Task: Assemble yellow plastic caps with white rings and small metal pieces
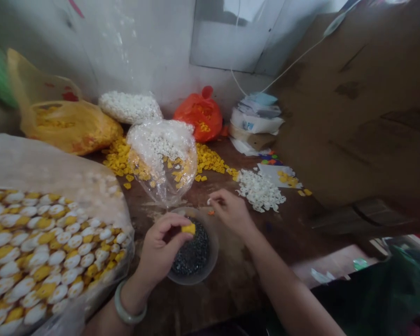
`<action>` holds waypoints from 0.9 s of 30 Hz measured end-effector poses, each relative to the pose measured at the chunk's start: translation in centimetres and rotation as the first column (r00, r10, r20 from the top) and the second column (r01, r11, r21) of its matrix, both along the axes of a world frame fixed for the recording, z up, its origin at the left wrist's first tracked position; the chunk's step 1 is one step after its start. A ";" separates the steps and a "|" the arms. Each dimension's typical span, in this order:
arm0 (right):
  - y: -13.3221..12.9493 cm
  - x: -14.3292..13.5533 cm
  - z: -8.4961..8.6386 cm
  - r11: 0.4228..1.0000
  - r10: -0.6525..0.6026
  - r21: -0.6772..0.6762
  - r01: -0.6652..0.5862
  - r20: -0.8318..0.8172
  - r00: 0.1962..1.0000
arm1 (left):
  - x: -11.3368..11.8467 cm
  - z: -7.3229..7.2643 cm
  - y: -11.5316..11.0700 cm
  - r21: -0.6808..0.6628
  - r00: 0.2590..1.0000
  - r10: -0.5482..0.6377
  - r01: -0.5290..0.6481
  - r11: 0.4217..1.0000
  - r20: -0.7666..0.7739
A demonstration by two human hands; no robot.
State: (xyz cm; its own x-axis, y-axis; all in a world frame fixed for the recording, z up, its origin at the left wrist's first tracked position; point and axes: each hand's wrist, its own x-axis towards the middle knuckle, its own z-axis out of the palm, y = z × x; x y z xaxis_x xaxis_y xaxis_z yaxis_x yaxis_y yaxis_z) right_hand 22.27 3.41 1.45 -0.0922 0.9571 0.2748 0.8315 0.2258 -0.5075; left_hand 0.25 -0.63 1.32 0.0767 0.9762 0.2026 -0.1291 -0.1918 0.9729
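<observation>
Your left hand pinched a yellow piece, your right hand a tiny white piece; both looked light, best edge-gripped.

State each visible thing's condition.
Left hand: pinching yellow piece
Right hand: pinching white piece
Bowl: uncovered, holding dark bits
Red bag: gathered at top
Yellow bag: partly filled
Large clear bag: well filled
Middle clear bag: partly filled
Back clear bag: full
White pile: loose
Yellow pile: loose

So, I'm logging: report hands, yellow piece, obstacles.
Left hand pinches yellow piece above bowl. Right hand pinches white bit. Clear bag beyond bowl, apparently not blocking.
</observation>
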 end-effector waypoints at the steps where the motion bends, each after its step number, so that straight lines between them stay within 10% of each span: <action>1: -1.0 -1.7 0.8 0.995 0.100 0.001 -0.101 -0.124 0.987 | 0.0 0.2 -0.1 0.098 0.998 0.007 -0.001 0.995 -0.066; 8: -4.3 -5.7 4.4 0.957 0.235 -0.034 -0.290 -0.496 0.836 | -0.2 1.0 -0.2 0.372 0.971 0.155 -0.078 0.925 -0.181; 19: -4.6 -5.9 3.8 0.903 0.122 -0.160 -0.399 -0.794 0.595 | -0.9 1.4 -0.2 0.528 0.958 0.185 -0.043 0.848 -0.219; 27: -3.2 -5.6 2.4 0.838 0.042 -0.210 -0.504 -0.896 0.443 | -0.2 0.4 -0.4 0.280 0.996 0.030 -0.006 0.960 -0.079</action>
State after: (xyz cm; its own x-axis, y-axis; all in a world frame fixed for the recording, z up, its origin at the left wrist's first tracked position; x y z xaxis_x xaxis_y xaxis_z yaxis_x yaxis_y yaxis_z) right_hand 16.64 0.24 3.86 -0.3197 0.9474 -0.0109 -0.1217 -0.0525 -0.9912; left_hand 0.01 -1.03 1.68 0.0872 0.8829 0.4614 -0.0451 -0.4592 0.8872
